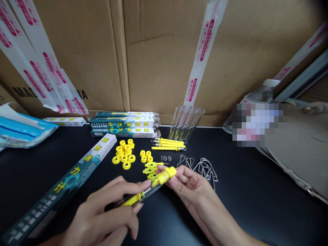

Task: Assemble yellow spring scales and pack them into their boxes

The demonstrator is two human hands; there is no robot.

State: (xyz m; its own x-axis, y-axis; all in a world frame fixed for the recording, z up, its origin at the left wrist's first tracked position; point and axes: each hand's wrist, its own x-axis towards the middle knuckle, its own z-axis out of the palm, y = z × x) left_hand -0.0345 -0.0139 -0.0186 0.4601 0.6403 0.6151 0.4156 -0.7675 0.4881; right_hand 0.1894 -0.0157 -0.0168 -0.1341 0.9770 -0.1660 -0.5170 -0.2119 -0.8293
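Observation:
My left hand (109, 206) is closed around a clear-tubed spring scale (135, 199) with a yellow rod and a metal spring inside. At the tube's upper right end, my right hand (196, 188) pinches a yellow cap (167, 175) between thumb and fingers. Just behind the cap lie flat yellow tabs (150, 169), partly hidden by the right fingers. Further back are yellow flanged caps (127, 149), small yellow rings (146, 156) and small coil springs (165, 158). Bent wire hooks (206, 169) lie beyond my right hand.
Yellow rods with springs (167, 144) lie before clear tubes (187, 123) leaning on a cardboard wall (159, 51). Printed boxes (123, 124) are stacked at the back; a long box (61, 188) lies left. A blue packet (25, 128), a bottle (265, 92) and a bag (304, 147) flank the table.

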